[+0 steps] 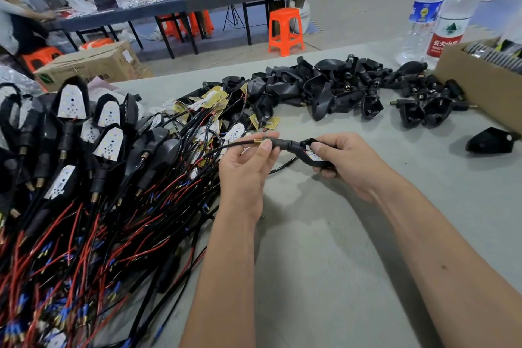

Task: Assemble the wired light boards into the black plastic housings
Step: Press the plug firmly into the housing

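You were midway through seating one unit: your right hand [343, 159] curled round a black plastic wedge-shaped housing [310, 154], thumb laid on its upper rim, with a white LED board [313, 155] showing inside its open face. Your left hand [248, 162] pinched the housing's black stem at a small brass threaded collar [258, 141], thumb on top and fingers folded beneath, while the black sheathed cable [231, 145] trailed out toward nine o'clock into the wires. So both hands were closed on the same piece, held just above the grey table [324, 248] near the centre of the view. I judged the board to be in the shell but perhaps not fully home; how flat it lay could not be told, since your thumb hid part of it. The next move likely called for drawing the cable taut through the stem with your left hand while pressing the board down with your right thumb, gently, so the solder joints were not strained. At nine o'clock lay the heap of finished units with red and black leads [84, 206]; at eleven o'clock, loose wired boards with yellow backs [209, 102]; at one o'clock, the pile of bare black housings [339, 87]. A brown cardboard box [480, 93] sat at two o'clock, with two clear water bottles [440, 8] behind it.
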Available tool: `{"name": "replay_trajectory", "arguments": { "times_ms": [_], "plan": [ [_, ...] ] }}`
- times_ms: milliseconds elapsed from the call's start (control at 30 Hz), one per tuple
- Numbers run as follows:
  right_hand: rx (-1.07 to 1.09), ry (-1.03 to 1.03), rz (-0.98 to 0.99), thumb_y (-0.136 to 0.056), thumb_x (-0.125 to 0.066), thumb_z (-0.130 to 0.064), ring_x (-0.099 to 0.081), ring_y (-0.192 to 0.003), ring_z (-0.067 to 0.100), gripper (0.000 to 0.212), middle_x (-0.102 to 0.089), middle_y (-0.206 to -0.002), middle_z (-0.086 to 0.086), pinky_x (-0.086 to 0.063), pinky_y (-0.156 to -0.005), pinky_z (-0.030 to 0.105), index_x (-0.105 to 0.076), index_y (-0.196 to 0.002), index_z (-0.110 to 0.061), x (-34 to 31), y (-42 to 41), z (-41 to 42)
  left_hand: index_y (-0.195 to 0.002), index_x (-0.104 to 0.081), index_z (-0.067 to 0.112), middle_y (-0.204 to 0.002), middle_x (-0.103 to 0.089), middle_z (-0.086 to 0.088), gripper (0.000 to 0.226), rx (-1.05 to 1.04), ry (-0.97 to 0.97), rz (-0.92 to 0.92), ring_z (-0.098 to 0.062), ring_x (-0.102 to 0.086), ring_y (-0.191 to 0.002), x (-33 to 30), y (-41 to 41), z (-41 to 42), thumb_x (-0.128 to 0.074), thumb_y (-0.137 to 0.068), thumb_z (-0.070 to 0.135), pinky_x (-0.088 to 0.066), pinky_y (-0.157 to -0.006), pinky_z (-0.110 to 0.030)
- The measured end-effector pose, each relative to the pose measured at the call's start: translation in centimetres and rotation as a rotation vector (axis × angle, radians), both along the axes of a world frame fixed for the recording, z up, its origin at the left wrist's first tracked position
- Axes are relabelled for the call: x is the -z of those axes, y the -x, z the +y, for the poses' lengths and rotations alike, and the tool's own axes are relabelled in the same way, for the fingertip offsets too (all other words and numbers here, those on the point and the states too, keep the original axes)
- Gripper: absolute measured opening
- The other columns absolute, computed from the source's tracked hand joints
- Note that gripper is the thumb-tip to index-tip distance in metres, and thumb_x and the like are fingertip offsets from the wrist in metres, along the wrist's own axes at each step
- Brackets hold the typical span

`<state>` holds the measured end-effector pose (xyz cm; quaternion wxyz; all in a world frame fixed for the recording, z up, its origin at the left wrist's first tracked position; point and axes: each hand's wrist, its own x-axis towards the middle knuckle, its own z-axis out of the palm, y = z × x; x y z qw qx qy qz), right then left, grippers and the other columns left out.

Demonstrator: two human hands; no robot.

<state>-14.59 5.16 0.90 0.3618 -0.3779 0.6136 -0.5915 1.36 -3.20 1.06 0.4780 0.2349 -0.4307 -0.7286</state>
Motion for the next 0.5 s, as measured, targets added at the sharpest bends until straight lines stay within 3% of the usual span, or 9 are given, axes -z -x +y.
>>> {"name": "replay_trajectory", "arguments": {
  "times_ms": [300,400,500],
  "plan": [
    [0.061,0.044,-0.098,-0.105,-0.051,-0.004,-0.049,-0.05,0.007,0.03,-0.062,-0.066,0.004,-0.038,-0.048,0.015,-0.073,-0.084,-0.006,0.4,0.2,0.0,-0.102,-0.069,0.001,-0.107,-0.077,-0.016,0.012,0.007,0.157,-0.12,-0.022,-0.073,-0.097,0.0,0.0,-0.2,-0.062,-0.096,-0.006,-0.058,-0.083,-0.024],
    [0.093,0.041,-0.032,-0.104,-0.053,-0.005,-0.054,-0.059,0.008,0.03,-0.066,-0.07,0.0,-0.042,-0.051,0.016,-0.076,-0.086,-0.012,0.7,0.3,-0.3,-0.1,-0.068,0.004,-0.104,-0.077,-0.016,0.014,-0.026,0.227,-0.177,-0.023,-0.073,-0.093,0.1,0.0,-0.7,-0.063,-0.095,-0.008,-0.058,-0.081,-0.024],
    [0.093,-0.005,0.101,-0.104,-0.053,-0.004,-0.052,-0.055,0.002,0.03,-0.065,-0.07,-0.001,-0.04,-0.049,0.014,-0.077,-0.088,-0.014,1.0,0.3,-0.3,-0.102,-0.066,0.001,-0.1,-0.077,-0.019,0.015,-0.029,0.252,-0.251,-0.025,-0.074,-0.092,0.6,0.0,-1.0,-0.064,-0.093,-0.012,-0.057,-0.078,-0.026]
  ]
}}
